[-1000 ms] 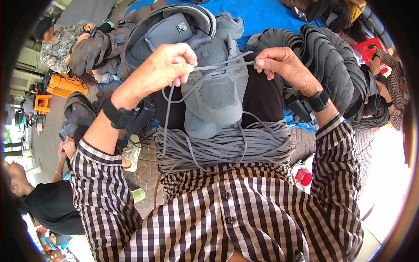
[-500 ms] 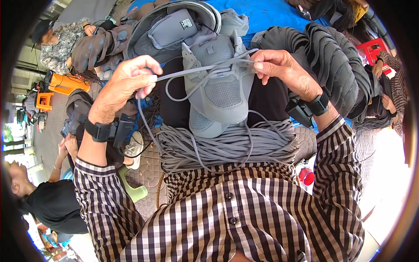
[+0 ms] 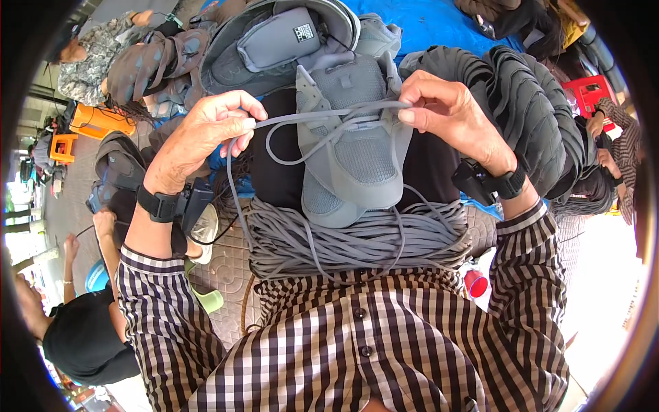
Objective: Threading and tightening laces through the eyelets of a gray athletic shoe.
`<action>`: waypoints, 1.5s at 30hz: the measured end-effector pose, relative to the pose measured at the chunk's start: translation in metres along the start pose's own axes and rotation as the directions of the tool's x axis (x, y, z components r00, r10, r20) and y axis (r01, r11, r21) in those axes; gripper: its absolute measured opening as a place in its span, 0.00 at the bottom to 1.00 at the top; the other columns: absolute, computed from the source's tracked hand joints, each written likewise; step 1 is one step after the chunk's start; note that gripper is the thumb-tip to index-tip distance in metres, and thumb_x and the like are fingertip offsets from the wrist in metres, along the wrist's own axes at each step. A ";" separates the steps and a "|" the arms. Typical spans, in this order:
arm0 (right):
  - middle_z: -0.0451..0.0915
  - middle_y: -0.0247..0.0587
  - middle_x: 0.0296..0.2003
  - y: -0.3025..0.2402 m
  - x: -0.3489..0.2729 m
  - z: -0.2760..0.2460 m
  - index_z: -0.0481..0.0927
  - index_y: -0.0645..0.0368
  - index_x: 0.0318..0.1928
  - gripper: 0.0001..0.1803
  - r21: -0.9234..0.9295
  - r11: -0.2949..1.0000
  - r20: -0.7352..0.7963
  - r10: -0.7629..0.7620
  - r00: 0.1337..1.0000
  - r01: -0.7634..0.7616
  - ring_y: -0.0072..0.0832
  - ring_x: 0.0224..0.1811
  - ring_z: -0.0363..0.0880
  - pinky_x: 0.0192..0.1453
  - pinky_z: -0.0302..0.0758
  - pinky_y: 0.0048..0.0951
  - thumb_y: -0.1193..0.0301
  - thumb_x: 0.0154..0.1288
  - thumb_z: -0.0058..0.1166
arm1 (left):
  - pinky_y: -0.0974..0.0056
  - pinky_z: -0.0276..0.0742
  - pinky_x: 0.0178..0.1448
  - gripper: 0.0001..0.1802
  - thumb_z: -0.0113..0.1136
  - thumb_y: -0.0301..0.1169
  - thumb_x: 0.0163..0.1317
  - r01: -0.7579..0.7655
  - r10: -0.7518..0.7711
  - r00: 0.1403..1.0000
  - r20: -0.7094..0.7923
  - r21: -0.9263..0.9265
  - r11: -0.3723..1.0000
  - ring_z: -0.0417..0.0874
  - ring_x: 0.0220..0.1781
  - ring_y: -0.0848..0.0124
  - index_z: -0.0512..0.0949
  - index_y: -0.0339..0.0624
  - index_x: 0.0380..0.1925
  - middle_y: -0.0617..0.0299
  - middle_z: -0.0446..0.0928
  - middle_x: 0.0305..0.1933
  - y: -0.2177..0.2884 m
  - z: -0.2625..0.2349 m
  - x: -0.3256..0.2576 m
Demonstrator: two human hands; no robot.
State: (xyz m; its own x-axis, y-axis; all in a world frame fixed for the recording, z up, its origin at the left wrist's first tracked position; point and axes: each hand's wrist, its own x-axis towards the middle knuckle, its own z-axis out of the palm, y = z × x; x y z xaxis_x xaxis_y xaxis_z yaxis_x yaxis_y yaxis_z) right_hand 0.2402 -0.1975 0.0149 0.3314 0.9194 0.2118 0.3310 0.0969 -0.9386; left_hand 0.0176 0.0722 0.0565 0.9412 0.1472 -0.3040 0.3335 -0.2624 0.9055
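Across my lap lie grey shoe uppers (image 3: 367, 168), stacked and overlapping, with mesh panels and their toes toward me. My left hand (image 3: 209, 134), left of the top upper, pinches a flat grey shoelace (image 3: 292, 118) between thumb and fingers. The lace stretches over the upper's eyelet area to my right hand (image 3: 449, 113), whose thumb and forefinger are closed on it by the right eyelet flap. One loop of lace hangs over the upper's left side, and another length drops from my left hand toward a thick bundle of grey laces (image 3: 357, 240) on my lap.
A grey round container (image 3: 213, 51) holding a grey padded piece stands beyond the uppers. Stacked dark grey uppers (image 3: 515, 110) lie at right on a blue sheet (image 3: 429, 24). Orange stools (image 3: 103, 122), a red stool (image 3: 590, 93) and other people are around me.
Both hands and the top upper have shifted slightly right; my right hand is a little lower. The lace between my hands now runs flatter. At left, another person's arms have moved apart.
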 end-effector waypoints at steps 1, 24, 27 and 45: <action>0.68 0.26 0.28 -0.005 0.001 -0.001 0.78 0.62 0.33 0.09 0.000 1.000 0.006 0.000 1.000 0.000 0.15 0.29 0.61 0.32 0.62 0.21 0.70 0.63 0.63 | 0.79 0.63 0.25 0.11 0.56 0.35 0.65 0.001 -0.001 1.000 -0.005 -0.004 1.000 0.73 0.24 0.84 0.75 0.40 0.42 0.70 0.74 0.23 -0.001 0.000 0.000; 0.79 0.46 0.29 -0.030 -0.010 0.011 0.79 0.62 0.36 0.06 -0.569 0.797 0.135 -0.154 0.979 0.204 0.44 0.29 0.79 0.32 0.76 0.33 0.78 0.57 0.59 | 0.78 0.65 0.26 0.13 0.58 0.35 0.65 0.071 -0.072 0.996 0.051 0.008 0.997 0.77 0.26 0.82 0.78 0.38 0.42 0.69 0.77 0.25 -0.005 0.010 -0.001; 0.78 0.43 0.30 -0.024 -0.013 0.010 0.79 0.61 0.36 0.07 -0.655 0.729 0.066 -0.208 0.976 0.200 0.43 0.29 0.80 0.30 0.76 0.35 0.78 0.55 0.60 | 0.77 0.65 0.26 0.14 0.60 0.38 0.64 0.080 -0.080 0.996 0.047 -0.003 0.997 0.76 0.25 0.82 0.78 0.38 0.41 0.69 0.77 0.25 -0.010 0.009 -0.001; 0.72 0.36 0.24 -0.016 0.001 0.029 0.74 0.62 0.28 0.12 -0.587 0.799 -0.347 -0.396 0.850 0.132 0.22 0.17 0.67 0.21 0.65 0.24 0.81 0.48 0.67 | 0.77 0.67 0.27 0.10 0.57 0.35 0.67 0.051 -0.035 0.986 0.160 -0.097 0.994 0.79 0.28 0.80 0.76 0.38 0.38 0.65 0.80 0.27 -0.014 0.011 -0.002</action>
State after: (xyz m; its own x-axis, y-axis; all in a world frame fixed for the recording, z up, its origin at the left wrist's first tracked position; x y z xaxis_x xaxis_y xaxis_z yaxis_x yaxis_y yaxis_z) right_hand 0.2094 -0.1874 0.0226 0.4575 0.6109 0.6461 0.8269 -0.0250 -0.5619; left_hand 0.0115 0.0649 0.0412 0.9254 0.0014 -0.3789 0.3742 -0.1611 0.9133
